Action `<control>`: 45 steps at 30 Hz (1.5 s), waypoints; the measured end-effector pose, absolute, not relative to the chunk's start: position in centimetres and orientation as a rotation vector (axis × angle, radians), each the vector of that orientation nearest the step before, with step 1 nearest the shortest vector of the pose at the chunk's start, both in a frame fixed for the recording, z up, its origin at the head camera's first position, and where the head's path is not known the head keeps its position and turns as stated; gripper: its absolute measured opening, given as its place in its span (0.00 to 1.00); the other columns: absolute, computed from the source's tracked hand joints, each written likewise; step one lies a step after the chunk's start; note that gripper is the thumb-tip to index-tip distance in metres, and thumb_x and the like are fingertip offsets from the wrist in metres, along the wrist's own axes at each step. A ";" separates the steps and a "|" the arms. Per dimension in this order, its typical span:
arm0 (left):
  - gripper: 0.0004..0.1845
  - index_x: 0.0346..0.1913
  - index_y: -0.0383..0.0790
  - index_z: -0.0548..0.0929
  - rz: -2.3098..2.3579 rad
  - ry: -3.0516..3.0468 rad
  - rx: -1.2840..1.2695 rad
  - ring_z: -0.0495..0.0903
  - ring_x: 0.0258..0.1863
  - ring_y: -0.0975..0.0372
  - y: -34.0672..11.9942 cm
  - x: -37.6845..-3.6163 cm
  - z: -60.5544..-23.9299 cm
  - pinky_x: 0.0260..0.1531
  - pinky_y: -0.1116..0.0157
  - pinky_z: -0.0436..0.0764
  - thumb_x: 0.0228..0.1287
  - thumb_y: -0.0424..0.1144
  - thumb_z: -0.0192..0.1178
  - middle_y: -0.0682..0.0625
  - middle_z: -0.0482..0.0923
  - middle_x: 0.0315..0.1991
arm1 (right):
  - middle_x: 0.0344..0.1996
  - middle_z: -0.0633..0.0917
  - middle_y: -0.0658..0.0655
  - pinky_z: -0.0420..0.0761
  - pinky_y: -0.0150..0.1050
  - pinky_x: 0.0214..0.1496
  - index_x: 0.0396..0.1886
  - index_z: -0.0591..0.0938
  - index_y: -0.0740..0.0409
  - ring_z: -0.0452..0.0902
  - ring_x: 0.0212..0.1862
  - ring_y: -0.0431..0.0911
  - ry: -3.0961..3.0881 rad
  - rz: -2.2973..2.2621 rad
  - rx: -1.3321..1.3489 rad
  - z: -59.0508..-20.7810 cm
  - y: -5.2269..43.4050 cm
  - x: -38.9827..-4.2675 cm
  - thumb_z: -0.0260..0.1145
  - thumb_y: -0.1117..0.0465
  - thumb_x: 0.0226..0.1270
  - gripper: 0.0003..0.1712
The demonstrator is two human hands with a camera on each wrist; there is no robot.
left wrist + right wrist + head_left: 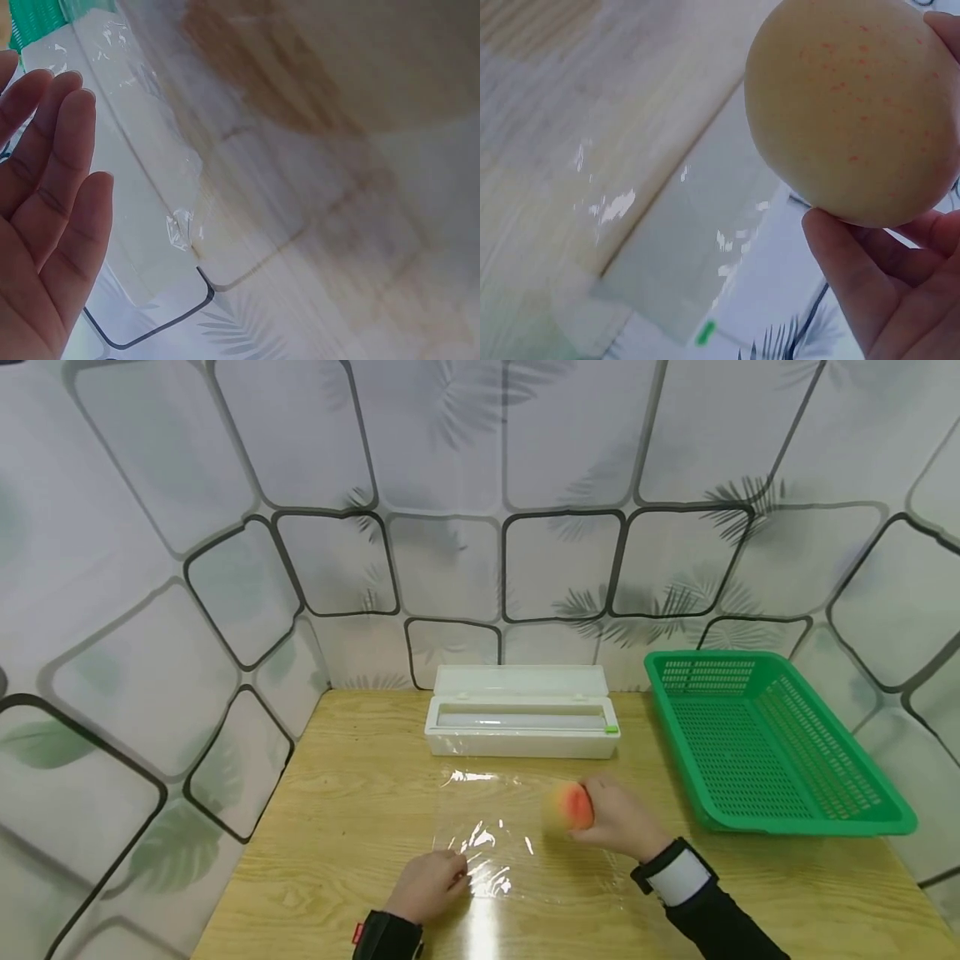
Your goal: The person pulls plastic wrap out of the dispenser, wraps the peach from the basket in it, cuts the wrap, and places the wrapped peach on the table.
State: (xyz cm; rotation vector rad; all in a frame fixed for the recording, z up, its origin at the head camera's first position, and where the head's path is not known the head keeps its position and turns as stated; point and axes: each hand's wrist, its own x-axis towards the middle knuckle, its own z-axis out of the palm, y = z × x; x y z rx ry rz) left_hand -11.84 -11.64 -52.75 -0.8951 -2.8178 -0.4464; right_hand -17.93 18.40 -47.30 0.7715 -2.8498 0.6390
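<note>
A yellow and red peach is in my right hand, whose fingers and thumb grip its side above the wood table. Close up in the right wrist view, the pale peach shows red speckles. Beneath it a sheet of clear plastic wrap lies spread on the table, shiny with reflections. My left hand is at the wrap's near left edge. In the left wrist view its fingers look relaxed and slightly bent, with nothing seen between them; the thumb is out of sight.
A white cling film dispenser stands at the back of the table with its lid raised and a roll inside. On the right sits a green plastic basket with nothing in it. Patterned curtain surrounds the table's back and sides.
</note>
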 end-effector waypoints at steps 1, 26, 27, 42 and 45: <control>0.11 0.17 0.48 0.69 -0.446 -2.815 -0.894 0.59 0.15 0.71 -11.6 -11.8 -52.8 0.13 0.74 0.58 0.50 0.38 0.60 0.63 0.58 0.15 | 0.28 0.74 0.50 0.73 0.35 0.28 0.38 0.74 0.64 0.68 0.29 0.40 -2.854 0.648 0.786 -47.5 17.8 -17.9 0.74 0.49 0.31 0.34; 0.11 0.16 0.49 0.68 -0.480 -2.792 -0.904 0.59 0.14 0.71 -11.0 -11.4 -52.9 0.12 0.74 0.57 0.49 0.38 0.59 0.63 0.57 0.15 | 0.36 0.77 0.59 0.76 0.42 0.39 0.44 0.73 0.69 0.73 0.38 0.48 -2.934 0.619 0.992 -50.8 12.5 -17.1 0.71 0.49 0.32 0.38; 0.11 0.16 0.49 0.68 -0.483 -2.794 -0.904 0.59 0.14 0.71 -11.0 -11.4 -52.9 0.12 0.74 0.57 0.49 0.38 0.59 0.63 0.58 0.15 | 0.36 0.77 0.60 0.76 0.42 0.40 0.44 0.73 0.69 0.73 0.38 0.49 -2.935 0.616 0.994 -50.8 12.4 -17.1 0.71 0.49 0.32 0.39; 0.07 0.19 0.48 0.73 -0.475 -2.832 -0.916 0.65 0.17 0.70 -11.0 -11.4 -52.6 0.14 0.73 0.63 0.48 0.38 0.59 0.62 0.63 0.17 | 0.40 0.76 0.60 0.75 0.43 0.43 0.49 0.73 0.70 0.71 0.42 0.50 -2.944 0.566 1.017 -50.6 11.8 -16.9 0.72 0.47 0.36 0.41; 0.06 0.21 0.47 0.74 -0.456 -2.851 -0.953 0.66 0.18 0.70 -11.0 -11.6 -52.3 0.15 0.73 0.64 0.48 0.39 0.60 0.62 0.65 0.18 | 0.40 0.76 0.60 0.75 0.43 0.42 0.49 0.73 0.70 0.71 0.42 0.49 -2.943 0.545 1.011 -50.6 11.8 -16.8 0.71 0.46 0.37 0.42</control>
